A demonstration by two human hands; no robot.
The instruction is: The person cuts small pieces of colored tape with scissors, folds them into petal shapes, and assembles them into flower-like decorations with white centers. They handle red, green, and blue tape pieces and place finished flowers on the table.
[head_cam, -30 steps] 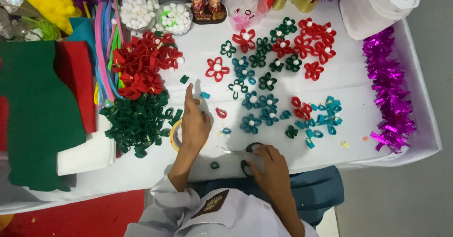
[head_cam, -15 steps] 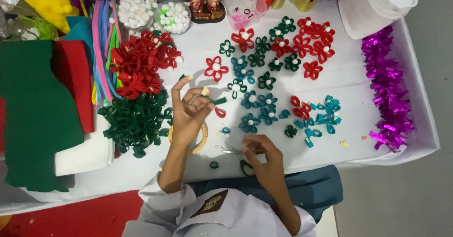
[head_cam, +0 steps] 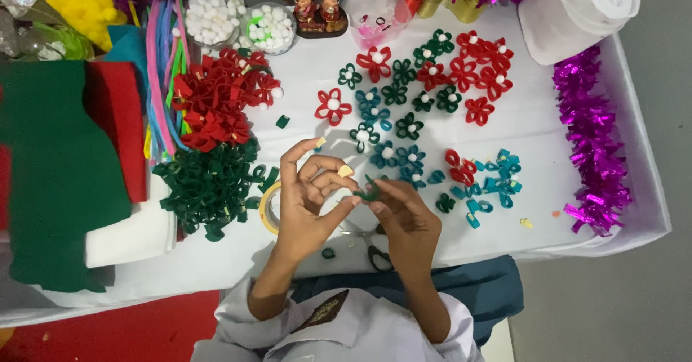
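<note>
My left hand (head_cam: 306,200) and my right hand (head_cam: 407,221) meet above the front of the white table (head_cam: 533,128). Between their fingertips they pinch a small dark green felt loop (head_cam: 369,193). Two fingertips of my left hand carry small yellowish bits of tape, and its other fingers are spread. A tape roll (head_cam: 267,207) lies just under my left wrist. Scissors (head_cam: 371,250) lie below my right hand, partly hidden by it.
A pile of green felt loops (head_cam: 209,185) and a pile of red ones (head_cam: 220,103) lie to the left. Finished red, green and teal felt flowers (head_cam: 404,128) fill the middle. Magenta tinsel (head_cam: 591,146) lines the right edge. Bowls of white pompoms (head_cam: 213,16) stand at the back.
My left hand has lifted off the table and turned palm up toward my right hand. My right hand has risen to meet it, and both now hold the green loop.
</note>
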